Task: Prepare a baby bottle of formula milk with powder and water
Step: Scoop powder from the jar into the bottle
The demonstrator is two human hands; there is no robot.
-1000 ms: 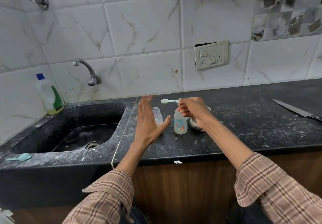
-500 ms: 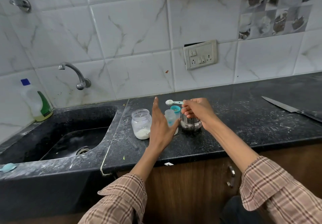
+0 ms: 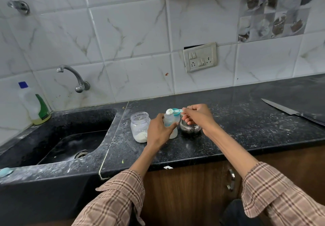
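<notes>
A small clear baby bottle (image 3: 170, 120) stands on the black counter (image 3: 237, 129), and my left hand (image 3: 159, 131) is wrapped around its side. Pinched in my right hand (image 3: 196, 115) is the handle of a light blue scoop (image 3: 171, 111), whose bowl, heaped with white powder, sits right at the bottle's mouth. An open clear jar (image 3: 140, 127) with white powder at its bottom stands just left of my left hand. A steel cup (image 3: 190, 128) sits under my right hand, partly hidden. A teal ring (image 3: 175, 113) shows behind the bottle.
A black sink (image 3: 70, 137) with a wall tap (image 3: 74, 78) lies to the left, a dish-soap bottle (image 3: 34, 103) at its far corner. A knife (image 3: 288, 111) rests on the counter at right. A light blue object (image 3: 5, 171) lies on the sink's front edge.
My left hand, open and raised before, has closed around the baby bottle. The scoop of powder in my right hand has come down to the bottle's mouth.
</notes>
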